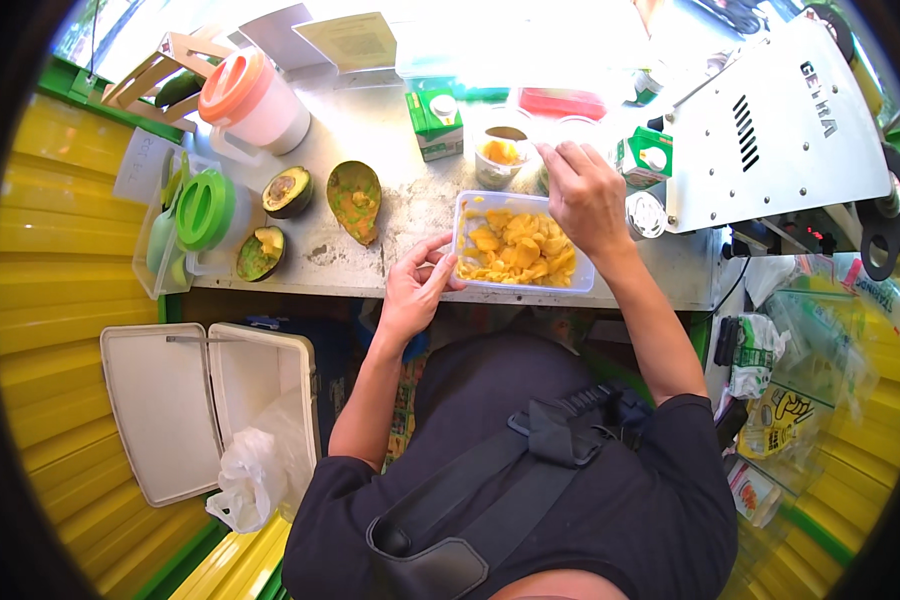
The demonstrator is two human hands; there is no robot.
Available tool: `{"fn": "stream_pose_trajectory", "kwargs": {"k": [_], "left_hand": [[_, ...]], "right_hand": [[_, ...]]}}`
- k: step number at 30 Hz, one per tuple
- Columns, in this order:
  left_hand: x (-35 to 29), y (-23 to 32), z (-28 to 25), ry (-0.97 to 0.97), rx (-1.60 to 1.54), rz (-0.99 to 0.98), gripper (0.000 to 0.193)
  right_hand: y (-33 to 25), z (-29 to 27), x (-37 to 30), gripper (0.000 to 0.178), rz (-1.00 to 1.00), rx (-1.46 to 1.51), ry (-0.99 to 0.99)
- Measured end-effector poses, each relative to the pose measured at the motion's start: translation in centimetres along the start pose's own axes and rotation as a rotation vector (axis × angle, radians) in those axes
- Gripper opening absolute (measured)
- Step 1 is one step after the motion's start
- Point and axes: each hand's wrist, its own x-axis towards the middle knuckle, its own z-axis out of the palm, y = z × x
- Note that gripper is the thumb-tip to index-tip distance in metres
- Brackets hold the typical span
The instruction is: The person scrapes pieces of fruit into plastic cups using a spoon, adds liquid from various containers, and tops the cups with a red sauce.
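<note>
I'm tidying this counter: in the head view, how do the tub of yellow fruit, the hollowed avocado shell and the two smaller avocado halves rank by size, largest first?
1. Tub of yellow fruit
2. Hollowed avocado shell
3. Two smaller avocado halves: too alike to rank

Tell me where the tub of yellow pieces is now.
In the head view, the tub is right of centre at the front edge of the counter, with the left hand at its left side and a cup behind it.
</note>
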Motion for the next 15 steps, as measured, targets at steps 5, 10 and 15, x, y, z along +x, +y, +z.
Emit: {"fn": "stream_pose_trajectory", "kwargs": {"k": [5,10,15], "left_hand": [[-0.3,-0.1,0.0,0.009,0.002,-0.004,0.039],[-0.2,0.3,0.1,0.003,0.016,0.005,0.038],[-0.1,0.2,0.1,0.007,-0.008,-0.01,0.038]], "right_hand": [[-0.4,-0.7,0.0,0.031,0.063,-0.031,0.032],[-3.1,-4.6,-0.9,0.023,0.137,0.201,0.052],[-4.3,-1.0,-3.2,0.009,-0.106,0.091,-0.324]]}}
